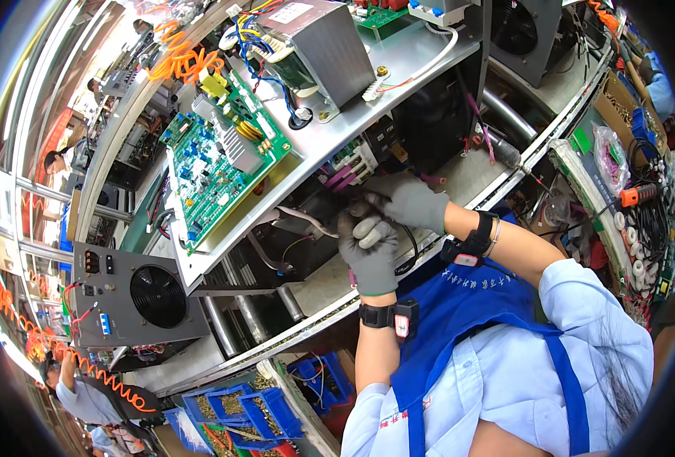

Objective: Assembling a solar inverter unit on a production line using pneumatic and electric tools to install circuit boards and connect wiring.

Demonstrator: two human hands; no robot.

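Both hands wear grey gloves with dark fingertips and meet beneath the metal chassis shelf [353,126]. My left hand [371,247] has its fingers curled closed, beside the end of a pale cable [305,218] that runs in from the left. Just above and to the right, my right hand [412,201] bends its fingers in toward the left fingertips. What either hand pinches is hidden among fingers and shadow. Purple wires and white connectors [359,164] sit just beyond the hands, inside the unit. A thin black cable [412,251] loops beside my left hand.
On the shelf stand a green circuit board [219,171] with heat sinks and a large metal-cased transformer [322,57]. A grey fan panel [143,297] is at left. Blue bins of small hardware [238,411] sit below. An orange-handled tool [638,195] lies at right. Other people work at far left.
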